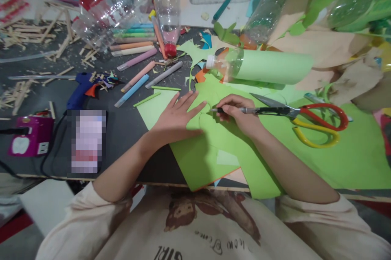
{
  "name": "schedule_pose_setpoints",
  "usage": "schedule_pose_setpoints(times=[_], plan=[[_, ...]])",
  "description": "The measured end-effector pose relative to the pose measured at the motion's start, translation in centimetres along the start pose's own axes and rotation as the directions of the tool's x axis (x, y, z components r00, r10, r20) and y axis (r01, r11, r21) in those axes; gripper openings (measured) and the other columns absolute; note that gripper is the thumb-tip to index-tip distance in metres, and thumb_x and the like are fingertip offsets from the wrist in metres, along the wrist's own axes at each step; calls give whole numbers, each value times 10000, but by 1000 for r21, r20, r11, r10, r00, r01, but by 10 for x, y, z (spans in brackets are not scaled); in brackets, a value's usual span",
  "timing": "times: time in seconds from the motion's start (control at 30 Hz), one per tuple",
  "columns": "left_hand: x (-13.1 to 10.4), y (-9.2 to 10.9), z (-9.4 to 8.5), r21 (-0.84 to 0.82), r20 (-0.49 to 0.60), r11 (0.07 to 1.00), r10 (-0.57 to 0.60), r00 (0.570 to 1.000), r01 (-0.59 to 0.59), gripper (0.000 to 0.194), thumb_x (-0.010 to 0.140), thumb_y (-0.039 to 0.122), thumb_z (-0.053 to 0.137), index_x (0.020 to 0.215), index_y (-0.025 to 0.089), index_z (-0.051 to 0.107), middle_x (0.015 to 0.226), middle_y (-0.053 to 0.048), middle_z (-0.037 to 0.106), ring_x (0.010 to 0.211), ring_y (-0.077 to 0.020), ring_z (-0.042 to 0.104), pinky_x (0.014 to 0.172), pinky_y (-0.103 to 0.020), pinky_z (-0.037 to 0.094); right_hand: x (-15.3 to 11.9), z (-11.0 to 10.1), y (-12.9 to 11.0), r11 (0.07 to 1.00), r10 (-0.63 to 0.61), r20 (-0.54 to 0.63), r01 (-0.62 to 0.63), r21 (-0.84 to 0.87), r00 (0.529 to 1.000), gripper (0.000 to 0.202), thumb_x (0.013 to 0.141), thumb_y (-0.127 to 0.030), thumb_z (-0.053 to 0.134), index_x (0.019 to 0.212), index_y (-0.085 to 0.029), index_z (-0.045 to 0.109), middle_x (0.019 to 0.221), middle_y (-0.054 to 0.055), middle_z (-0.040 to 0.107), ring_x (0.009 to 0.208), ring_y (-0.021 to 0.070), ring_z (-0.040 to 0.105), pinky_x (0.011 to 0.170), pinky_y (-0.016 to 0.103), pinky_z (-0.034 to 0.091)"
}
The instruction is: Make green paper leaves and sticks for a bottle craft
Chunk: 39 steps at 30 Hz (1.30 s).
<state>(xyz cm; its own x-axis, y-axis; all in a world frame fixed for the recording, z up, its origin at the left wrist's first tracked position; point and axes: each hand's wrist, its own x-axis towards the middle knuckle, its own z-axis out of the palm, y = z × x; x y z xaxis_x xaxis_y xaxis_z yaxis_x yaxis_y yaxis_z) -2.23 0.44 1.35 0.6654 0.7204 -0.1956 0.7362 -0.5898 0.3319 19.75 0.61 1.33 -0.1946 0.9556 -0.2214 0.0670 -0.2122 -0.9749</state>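
Spread flat with its fingers apart, my left hand presses on a sheet of bright green paper. My right hand is closed around a black and clear pen, whose tip touches the paper just right of my left fingertips. A faint curved line shows on the paper by the tip. Large scissors with one red and one yellow handle lie right of my right hand, their blades partly behind the pen. Beyond both hands, a clear bottle wrapped in light green paper lies on its side.
Left are a blue glue gun, a phone and a purple box with cables. Several rolled paper tubes and wooden sticks lie behind. Clear bottles and paper scraps crowd the back; crumpled brown paper lies right.
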Motion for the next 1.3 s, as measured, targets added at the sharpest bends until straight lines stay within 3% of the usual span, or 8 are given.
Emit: schedule_pose_setpoints(times=[0.13,0.3,0.47,1.3], plan=[[-2,1,-1,2,-18,1000,3,1000,-3,817,881,602,583,1547,198,339,1653,-172,202,1531,-360,205,1233,-551,171,-2,0,-1,997,-42,22,43,-59,999,227,736,-406,714,723,-195,634,587,-2,642,475,110,564,458,236,428],[-3,1,0,15,-35,1000,19,999,-19,777,909,551,559,1533,135,358,1612,-175,320,1510,-327,285,1251,-503,147,-3,1,0,979,-73,25,77,-191,997,157,672,-345,683,692,-194,647,598,4,638,529,124,545,530,265,417],[-2,1,3,12,-41,1000,18,999,-17,810,895,555,569,1535,111,345,1604,-183,330,1493,-330,325,1253,-502,145,-3,2,4,954,-62,37,70,-291,997,128,690,-327,625,666,-202,628,575,-6,603,529,118,494,522,260,367],[-2,1,3,31,-48,999,33,998,-32,791,915,555,531,1531,94,349,1604,-188,329,1498,-336,312,1253,-507,142,-1,4,4,939,-98,65,114,-326,993,117,703,-277,587,640,-195,642,582,-1,628,526,115,482,536,260,346]])
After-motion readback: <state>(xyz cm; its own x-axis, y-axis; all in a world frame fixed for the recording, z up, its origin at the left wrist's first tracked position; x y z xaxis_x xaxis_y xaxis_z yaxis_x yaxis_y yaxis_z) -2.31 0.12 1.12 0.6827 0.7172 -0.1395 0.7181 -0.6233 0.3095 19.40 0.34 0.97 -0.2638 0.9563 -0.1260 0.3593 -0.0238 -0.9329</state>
